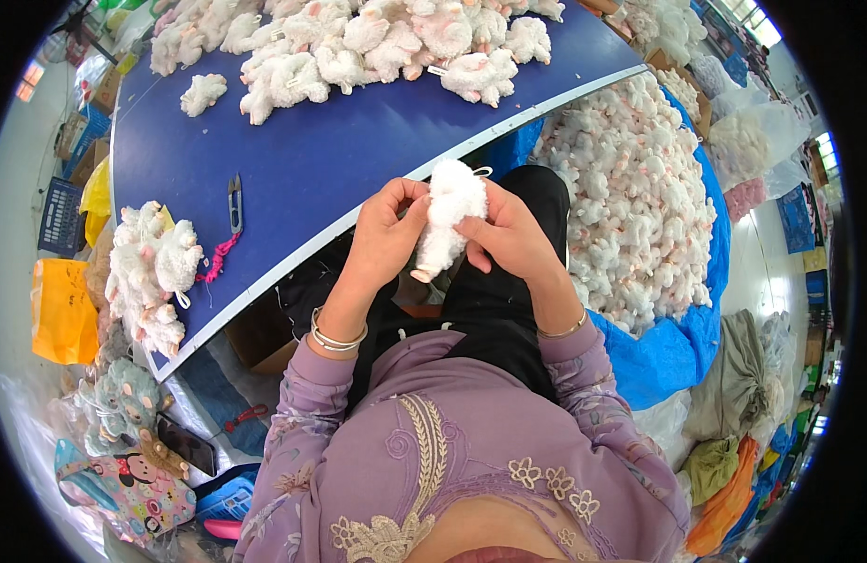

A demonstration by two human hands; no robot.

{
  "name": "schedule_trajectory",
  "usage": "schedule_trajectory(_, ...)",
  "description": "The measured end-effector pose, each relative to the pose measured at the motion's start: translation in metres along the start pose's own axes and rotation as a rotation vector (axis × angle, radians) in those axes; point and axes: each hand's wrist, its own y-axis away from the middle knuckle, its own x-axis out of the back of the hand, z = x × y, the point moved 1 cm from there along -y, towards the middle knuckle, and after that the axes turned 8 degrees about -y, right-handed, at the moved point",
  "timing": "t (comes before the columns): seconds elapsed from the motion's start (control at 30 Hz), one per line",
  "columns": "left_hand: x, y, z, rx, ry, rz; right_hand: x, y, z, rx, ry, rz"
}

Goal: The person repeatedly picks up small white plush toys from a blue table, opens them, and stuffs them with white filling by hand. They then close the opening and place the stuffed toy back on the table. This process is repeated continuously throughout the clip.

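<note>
Two bare hands are in my view, and both grasp the same item. The left hand point(388, 230) pinches one side of a white plush toy point(455, 202) between thumb and fingers; the right hand point(513, 230) pinches the other. I find the toy held up over the person's lap, near the table's close edge, a small white loop at its upper right.

Surface: the table point(302, 169) has a blue top and a pale rim. A large pile of white toys point(387, 47) covers its far side, with a single toy point(204, 94) lying apart to the left. A smaller heap point(152, 267) sits at the left end; beside it I note snips point(235, 205) with a pink cord point(220, 255).

Room: at right, a blue sheet point(663, 361) surrounds a mass of white toys point(640, 206). Clear plastic bags point(754, 136) stand beyond. At left, I record a yellow bag point(63, 310), a blue crate point(60, 216) and, nearer, a dark phone point(187, 444).
</note>
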Motion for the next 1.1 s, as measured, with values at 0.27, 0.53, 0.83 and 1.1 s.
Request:
schedule_trajectory(0.27,-0.003,0.016,0.031,-0.064,-0.221,-0.016,0.013,0.000,0.009,0.149,-0.175,-0.049)
schedule_trajectory(0.53,-0.004,0.014,0.013,-0.037,-0.206,0.111,0.013,0.002,-0.002,0.124,0.179,-0.071)
schedule_trajectory(0.83,-0.001,0.013,0.018,-0.175,-0.189,0.102,0.004,0.005,-0.005,0.146,0.268,-0.023)
schedule_trajectory(1.1,0.001,0.011,0.015,-0.141,-0.224,0.101,-0.002,0.009,-0.004,0.075,0.103,-0.125)
